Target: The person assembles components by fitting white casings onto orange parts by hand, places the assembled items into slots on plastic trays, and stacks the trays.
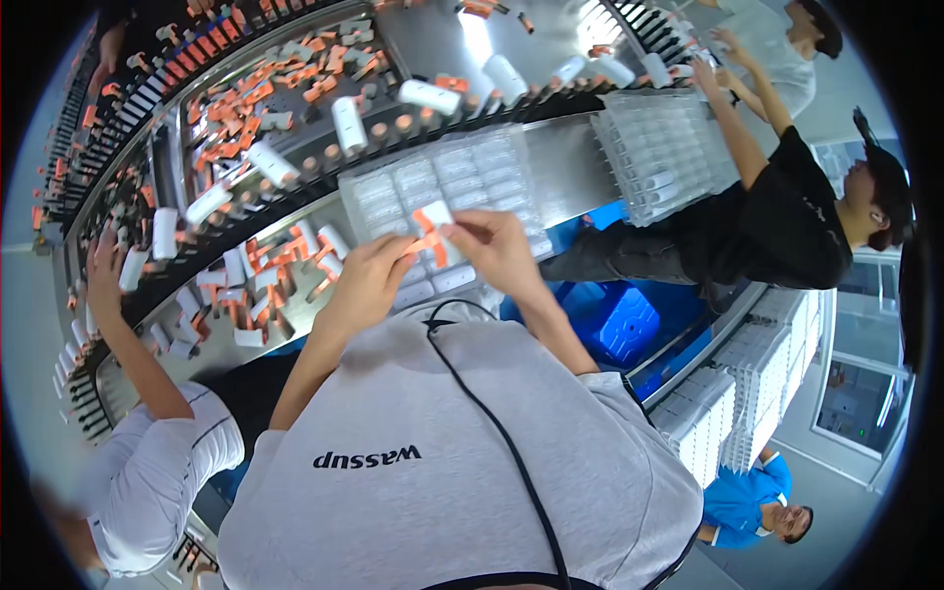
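Above a clear plastic blister tray (472, 162), both my hands meet at a small orange-and-white plastic part (434, 218). My left hand (362, 283) pinches its orange end from the left. On the other side, the fingers of my right hand (500, 254) are closed on the white portion. Whether this is one piece or two joined pieces cannot be made out. Pale items fill several of the tray's pockets. Left of my left hand, loose orange and white parts (261, 280) lie in a heap on the metal table.
A conveyor (315, 167) with upright pegs and white pieces curves past the table. Beyond it, a metal bin holds orange parts (236, 118). Stacked trays (659, 157) stand to the right, near a person in black (777, 211). A co-worker's arm (128, 334) reaches in at left. Blue crates (619, 320) sit below right.
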Available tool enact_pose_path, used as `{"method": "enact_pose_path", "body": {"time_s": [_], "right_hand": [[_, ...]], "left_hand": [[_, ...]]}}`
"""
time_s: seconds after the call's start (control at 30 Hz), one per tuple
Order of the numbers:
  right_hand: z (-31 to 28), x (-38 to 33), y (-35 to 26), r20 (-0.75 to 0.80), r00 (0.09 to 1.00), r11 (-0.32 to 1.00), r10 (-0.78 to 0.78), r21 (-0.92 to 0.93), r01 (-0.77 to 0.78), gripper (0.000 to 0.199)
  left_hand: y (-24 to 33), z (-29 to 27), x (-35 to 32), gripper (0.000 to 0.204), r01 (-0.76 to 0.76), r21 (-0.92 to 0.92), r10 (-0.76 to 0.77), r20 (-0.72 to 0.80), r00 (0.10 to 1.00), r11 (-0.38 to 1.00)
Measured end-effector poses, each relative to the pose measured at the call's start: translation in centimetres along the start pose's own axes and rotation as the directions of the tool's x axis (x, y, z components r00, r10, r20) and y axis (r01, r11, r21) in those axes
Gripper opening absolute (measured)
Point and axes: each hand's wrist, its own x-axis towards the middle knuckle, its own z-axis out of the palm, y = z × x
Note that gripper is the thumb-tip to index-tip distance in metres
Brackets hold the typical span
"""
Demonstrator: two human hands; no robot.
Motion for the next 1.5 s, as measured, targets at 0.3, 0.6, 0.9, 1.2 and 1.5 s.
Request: {"method": "enact_pose_path", "body": {"time_s": [0.3,0.6,0.9,1.2,1.5], "right_hand": [[2.9,0.5,2.2,0.161,0.986,0.997,-0.044,0.07,0.033,0.04],[2.8,-1.3,8.3,0.207,0.977,0.998,0.058,0.016,-0.063,0.026],[-1.5,1.0,-17.5,-0.039,0.53,0.523,-0.847,-0.242,0.817,0.04],[-31.6,-12.8,-7.5,-0.806,-0.039,-0.017,-0.59,-0.036,0.999,0.058],[-33.3,-12.7,-8.9,-0.764,-0.024,-0.011,-0.645,-0.022,1.0,0.056]], "left_hand": [[-5.2,1.8,-4.8,0.024,0.24,-0.191,-0.261,-0.095,0.961,0.952],[-16.6,0.4,-15.9,0.025,0.557,0.282,-0.323,-0.581,0.747,0.781],[-18.3,1.2,-16.1,0.037,0.691,0.431,-0.343,-0.641,0.687,0.58],[-9.1,-4.7,-11.0,0.036,0.498,0.276,-0.297,-0.539,0.788,0.822],[-2.2,-6.5,-2.2,0.017,0.202,0.153,-0.12,-0.424,0.897,0.967]]}}
